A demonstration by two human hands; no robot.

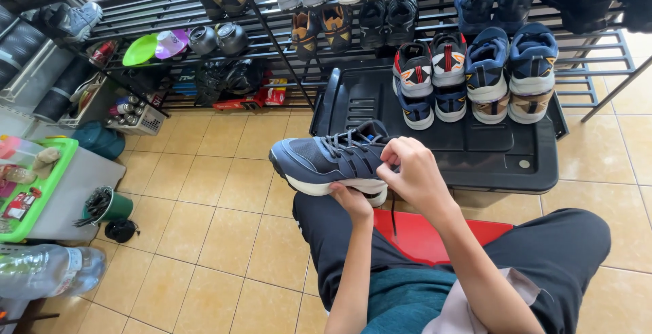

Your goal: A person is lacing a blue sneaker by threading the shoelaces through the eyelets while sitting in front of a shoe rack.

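I see both my forearms rising from the bottom centre of the frame toward the middle. My left hand (351, 201) is cupped palm-up, fingers curled upward. My right hand (411, 171) sits above it, bent at the wrist, fingertips pinched together.

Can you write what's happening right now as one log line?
left hand: under sneaker sole | right hand: pinching black lace | sneaker: dark blue, above lap | behind: black tray, shoe rack

shoe rack (598, 52), black bin lid (475, 150), green tray (41, 201).
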